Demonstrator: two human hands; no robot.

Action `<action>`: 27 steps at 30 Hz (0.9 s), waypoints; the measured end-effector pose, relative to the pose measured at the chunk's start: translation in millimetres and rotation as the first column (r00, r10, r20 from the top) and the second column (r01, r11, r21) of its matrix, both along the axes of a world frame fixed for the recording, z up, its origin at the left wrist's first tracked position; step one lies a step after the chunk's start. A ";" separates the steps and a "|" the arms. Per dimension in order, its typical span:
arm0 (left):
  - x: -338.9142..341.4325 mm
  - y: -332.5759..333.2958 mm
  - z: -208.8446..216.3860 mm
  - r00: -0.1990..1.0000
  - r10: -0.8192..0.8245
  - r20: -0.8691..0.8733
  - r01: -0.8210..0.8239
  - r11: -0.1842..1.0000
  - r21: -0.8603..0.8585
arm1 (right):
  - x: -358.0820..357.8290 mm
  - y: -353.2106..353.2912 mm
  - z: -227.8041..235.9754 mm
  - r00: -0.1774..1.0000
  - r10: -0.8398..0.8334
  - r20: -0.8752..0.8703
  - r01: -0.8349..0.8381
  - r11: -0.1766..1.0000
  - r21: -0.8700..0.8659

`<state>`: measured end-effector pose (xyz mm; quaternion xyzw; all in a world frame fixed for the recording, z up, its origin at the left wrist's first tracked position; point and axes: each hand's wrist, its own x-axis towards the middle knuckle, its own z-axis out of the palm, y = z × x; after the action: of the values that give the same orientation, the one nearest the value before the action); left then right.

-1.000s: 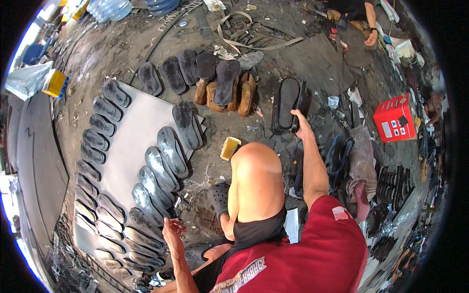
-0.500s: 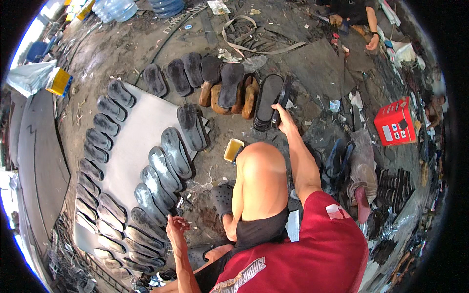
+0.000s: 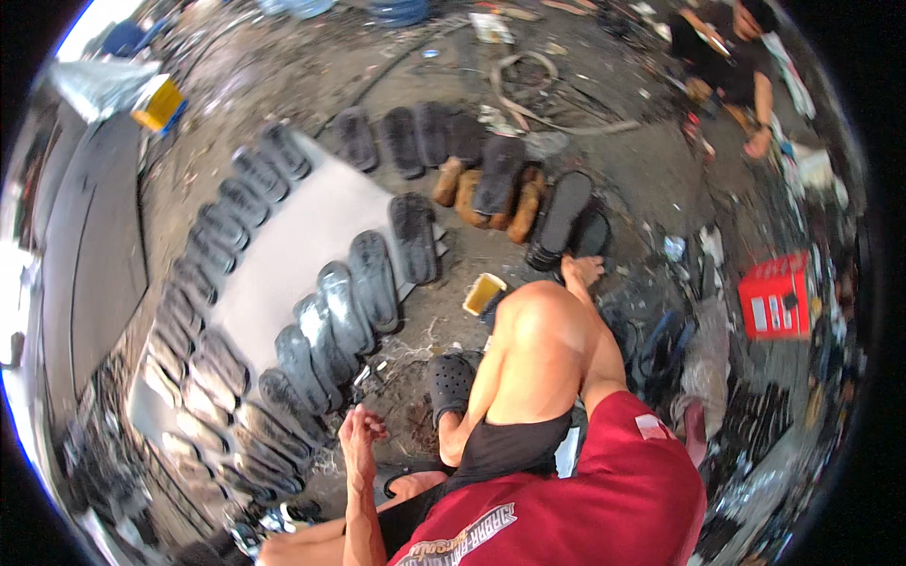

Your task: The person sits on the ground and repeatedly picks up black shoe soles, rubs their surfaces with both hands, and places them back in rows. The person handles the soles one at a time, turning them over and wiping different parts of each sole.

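Hanging nearest, the left hand (image 3: 361, 429) was loosely curled, with nothing visible in it. Ahead-left of its fingers, rows of soles (image 3: 344, 307), too blurred for counting, were apparently largely laid on one grey sheet (image 3: 283, 241). One yellow container (image 3: 484, 291) was set between the hands. Beside the right hand (image 3: 583, 271), its grip indiscernible, one stack of dark soles (image 3: 566, 209) was apparently left unspread. Farther, leftward, five fuzzy soles (image 3: 402, 141) and about four wooden lasts (image 3: 467, 200) were arranged.
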<state>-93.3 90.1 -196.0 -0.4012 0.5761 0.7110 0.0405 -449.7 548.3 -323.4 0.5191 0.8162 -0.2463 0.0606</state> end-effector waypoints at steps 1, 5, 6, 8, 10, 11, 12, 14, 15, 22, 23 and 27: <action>1.4 0.4 -3.0 0.999 -0.011 -0.052 0.012 1.000 0.013 | 3.5 5.9 0.1 0.999 0.030 0.029 -0.029 0.999 -0.026; 8.4 -1.0 -4.0 0.996 0.076 -0.048 -0.074 0.997 0.035 | -4.3 26.8 0.5 0.967 -0.240 0.082 0.222 0.958 0.184; 14.8 -3.5 -5.9 0.989 0.147 -0.031 -0.146 0.989 0.017 | 2.3 27.2 9.1 0.987 -0.130 -0.097 0.148 0.966 0.212; 17.8 -7.0 -8.1 0.980 0.186 -0.069 -0.189 0.981 -0.048 | -7.9 78.2 36.9 0.896 0.319 -0.309 -0.150 0.872 0.466; 32.2 -14.2 0.6 0.964 0.262 -0.052 -0.267 0.951 -0.153 | -42.7 47.2 83.8 0.665 0.611 -0.429 -0.183 0.690 0.700; 31.9 -18.7 6.4 0.956 0.287 -0.060 -0.292 0.946 -0.139 | -61.5 45.9 121.2 0.536 0.689 -0.488 -0.288 0.693 0.661; 32.0 -23.7 11.9 0.948 0.312 -0.066 -0.318 0.939 -0.130 | -76.7 22.0 154.9 0.371 0.747 -0.551 -0.341 0.662 0.667; 33.0 -32.6 23.1 0.922 0.376 -0.097 -0.383 0.920 -0.078 | -95.4 -60.9 217.9 0.172 0.799 -0.576 -0.606 0.547 0.577; 30.3 -36.3 24.5 0.911 0.390 -0.133 -0.400 0.914 -0.065 | -97.7 -106.8 240.7 0.043 0.812 -0.582 -0.693 0.444 0.568; 23.5 -41.0 -4.8 0.822 0.519 -0.234 -0.541 0.840 -0.036 | 2.3 -471.7 203.8 -0.508 0.784 -0.356 -0.857 -0.421 0.296; 19.8 -42.6 -3.1 0.837 0.498 -0.226 -0.525 0.847 -0.079 | 7.6 -509.7 158.7 -0.742 0.574 -0.346 -0.666 -0.575 0.475; 23.7 -44.2 -6.8 0.832 0.520 -0.194 -0.544 0.834 -0.094 | 126.1 -683.2 66.3 -0.422 0.815 -0.396 -0.827 -0.525 -0.200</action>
<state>-69.6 45.9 -202.8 -0.4892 0.4931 0.6799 -0.2352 -323.6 -134.9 -257.0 -0.4523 0.7799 -0.2613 0.3449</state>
